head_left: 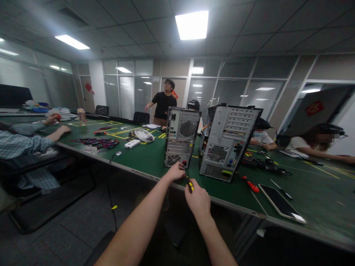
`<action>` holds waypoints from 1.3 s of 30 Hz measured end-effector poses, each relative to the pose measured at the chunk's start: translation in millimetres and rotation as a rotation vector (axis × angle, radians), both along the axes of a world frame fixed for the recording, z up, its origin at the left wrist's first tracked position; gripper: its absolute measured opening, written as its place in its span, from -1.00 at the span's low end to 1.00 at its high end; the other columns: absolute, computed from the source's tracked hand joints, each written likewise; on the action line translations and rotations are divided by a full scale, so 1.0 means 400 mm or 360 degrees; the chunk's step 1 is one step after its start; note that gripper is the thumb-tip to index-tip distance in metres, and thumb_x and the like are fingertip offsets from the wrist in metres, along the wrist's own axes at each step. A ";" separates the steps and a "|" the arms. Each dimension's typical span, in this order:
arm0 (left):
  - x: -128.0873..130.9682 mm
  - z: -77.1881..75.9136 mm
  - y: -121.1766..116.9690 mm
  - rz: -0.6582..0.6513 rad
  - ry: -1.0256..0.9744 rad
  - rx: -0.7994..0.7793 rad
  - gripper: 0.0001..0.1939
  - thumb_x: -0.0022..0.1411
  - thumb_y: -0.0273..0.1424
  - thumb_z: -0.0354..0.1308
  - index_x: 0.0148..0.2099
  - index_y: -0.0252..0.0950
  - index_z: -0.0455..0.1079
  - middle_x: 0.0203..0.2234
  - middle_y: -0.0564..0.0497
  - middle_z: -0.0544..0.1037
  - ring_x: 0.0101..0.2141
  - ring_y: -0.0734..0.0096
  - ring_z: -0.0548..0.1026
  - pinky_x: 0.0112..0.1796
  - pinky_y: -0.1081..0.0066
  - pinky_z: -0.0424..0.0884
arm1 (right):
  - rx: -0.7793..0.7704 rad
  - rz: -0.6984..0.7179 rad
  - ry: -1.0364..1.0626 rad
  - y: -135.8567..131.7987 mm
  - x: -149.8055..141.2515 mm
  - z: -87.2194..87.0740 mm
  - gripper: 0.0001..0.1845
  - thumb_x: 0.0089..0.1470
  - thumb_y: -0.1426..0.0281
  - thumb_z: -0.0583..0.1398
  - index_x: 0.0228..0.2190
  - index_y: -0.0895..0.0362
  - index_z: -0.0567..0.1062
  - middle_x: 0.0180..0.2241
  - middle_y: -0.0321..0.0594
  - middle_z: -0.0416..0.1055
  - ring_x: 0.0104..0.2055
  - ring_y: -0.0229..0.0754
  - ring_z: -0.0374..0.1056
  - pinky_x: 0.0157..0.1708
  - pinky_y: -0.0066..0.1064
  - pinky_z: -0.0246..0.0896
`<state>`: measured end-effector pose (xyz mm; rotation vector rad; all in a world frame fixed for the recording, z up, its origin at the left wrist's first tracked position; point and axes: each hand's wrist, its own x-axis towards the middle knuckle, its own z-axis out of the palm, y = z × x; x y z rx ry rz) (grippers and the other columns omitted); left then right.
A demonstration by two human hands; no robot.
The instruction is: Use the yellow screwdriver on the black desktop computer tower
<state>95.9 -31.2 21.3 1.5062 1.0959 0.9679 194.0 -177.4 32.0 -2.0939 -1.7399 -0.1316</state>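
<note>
Two computer towers stand upright on the green table, their back panels facing me. My right hand (198,197) is closed round the yellow-and-black handle of a screwdriver (190,185), which points up and away toward the bottom of the left computer tower (181,136). Its tip is too small to make out. Against the lower right corner of that tower rests my left hand (176,171), fingers bent together beside the screwdriver's front end; what they pinch, if anything, is hidden. Just to the right is the larger computer tower (226,144), tilted in view, touched by neither hand.
On the right lie a red-handled tool (251,184), a white-edged tablet (281,202), a slim pen-like tool (281,189) and black cables (266,164). Leftward are a white power strip (132,144), a small fan (144,135) and tangled wires (97,143). Several people are around the table (155,164).
</note>
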 end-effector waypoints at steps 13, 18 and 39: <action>-0.001 -0.018 0.013 -0.0015 -0.0082 0.0010 -0.56 0.02 -0.68 0.17 -0.06 -0.30 0.20 -0.34 0.02 0.54 -0.55 0.56 0.48 -0.45 0.52 0.41 | -0.0039 -0.0031 0.0132 0.001 -0.012 -0.012 -0.67 0.30 0.21 0.00 0.00 0.02 0.39 -0.36 -0.16 0.54 -0.31 -0.10 0.51 -0.37 -0.43 0.15; -0.002 -0.009 0.000 0.0026 -0.0108 -0.0009 -0.60 0.06 -0.67 0.19 -0.09 -0.28 0.16 -0.36 0.02 0.55 -0.54 0.59 0.48 -0.44 0.56 0.41 | -0.0023 -0.0025 0.0144 -0.001 -0.013 -0.018 -0.68 0.30 0.21 0.01 -0.01 0.02 0.39 -0.35 -0.15 0.55 -0.31 -0.11 0.50 -0.36 -0.43 0.14; -0.007 -0.006 -0.007 0.0034 -0.0090 0.0015 -0.55 0.03 -0.63 0.26 -0.06 -0.30 0.19 -0.27 -0.02 0.55 -0.55 0.60 0.47 -0.46 0.53 0.40 | 0.0037 -0.0019 0.0121 0.000 -0.013 -0.036 -0.66 0.29 0.22 0.01 0.01 0.03 0.39 -0.39 -0.17 0.54 -0.33 -0.10 0.50 -0.37 -0.43 0.13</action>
